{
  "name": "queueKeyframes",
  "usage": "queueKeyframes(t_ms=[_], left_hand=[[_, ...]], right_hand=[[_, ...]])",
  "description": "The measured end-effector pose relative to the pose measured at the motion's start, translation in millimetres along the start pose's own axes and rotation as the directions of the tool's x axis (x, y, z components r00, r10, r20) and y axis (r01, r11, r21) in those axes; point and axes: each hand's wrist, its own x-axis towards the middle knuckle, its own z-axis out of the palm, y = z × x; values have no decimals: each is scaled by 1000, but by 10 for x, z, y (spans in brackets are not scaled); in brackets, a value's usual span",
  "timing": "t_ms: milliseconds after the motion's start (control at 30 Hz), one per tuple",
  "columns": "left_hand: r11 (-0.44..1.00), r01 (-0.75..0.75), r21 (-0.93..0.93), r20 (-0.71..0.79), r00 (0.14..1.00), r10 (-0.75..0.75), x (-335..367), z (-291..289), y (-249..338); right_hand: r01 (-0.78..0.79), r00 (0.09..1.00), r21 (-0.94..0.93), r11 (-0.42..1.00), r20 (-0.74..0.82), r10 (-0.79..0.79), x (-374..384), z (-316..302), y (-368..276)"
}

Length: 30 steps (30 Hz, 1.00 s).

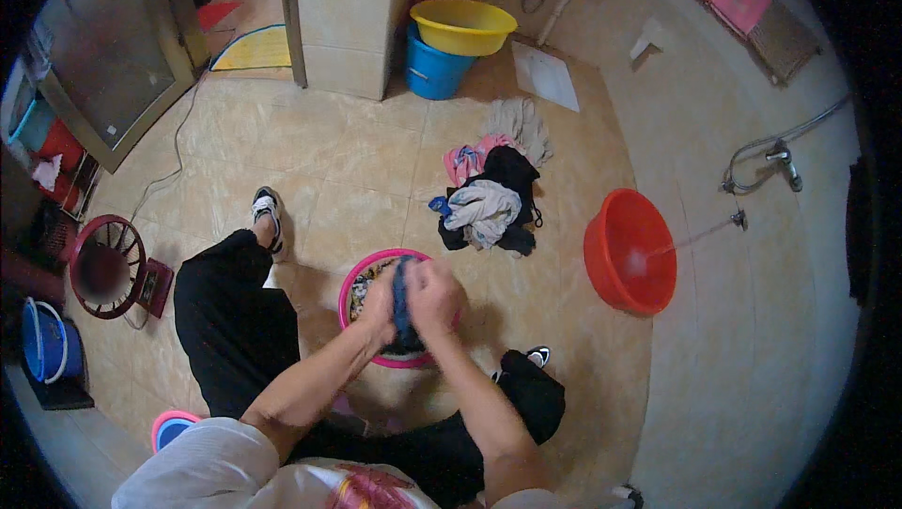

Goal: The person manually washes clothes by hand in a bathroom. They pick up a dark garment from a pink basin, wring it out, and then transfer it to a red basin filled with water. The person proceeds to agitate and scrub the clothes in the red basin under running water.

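Between my knees on the floor stands a round basin with a pink rim and a patterned inside. Over it my left hand and my right hand grip a bunched dark blue cloth from both sides. The fingers are closed round it; my right hand is somewhat blurred. Part of the cloth hangs down into the basin, and what lies beneath my hands is hidden. What kind of garment the cloth is, I cannot make out.
Water runs from a wall spout into a red basin at the right. A clothes pile lies ahead on the tiles. Beyond it, a yellow basin sits on a blue bucket. At left are a dark red fan with a cord and another blue bucket.
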Motion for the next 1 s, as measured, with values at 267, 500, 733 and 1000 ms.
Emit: queueKeyframes(t_ms=[267,500,733,1000], left_hand=[[629,-413,659,155,892,424,314,-362,88],[986,-142,92,204,972,121,483,-745,-199],[994,95,50,-97,991,-89,-61,1,-108],[995,95,11,27,995,-95,3,-321,-33]], right_hand=[[220,972,196,956,37,-231,-211,-149,-550],[129,979,272,954,120,-167,-240,-212,-627],[-150,988,136,979,-14,153,82,-80,-17],[-29,999,192,981,27,24,-78,-147,-284]])
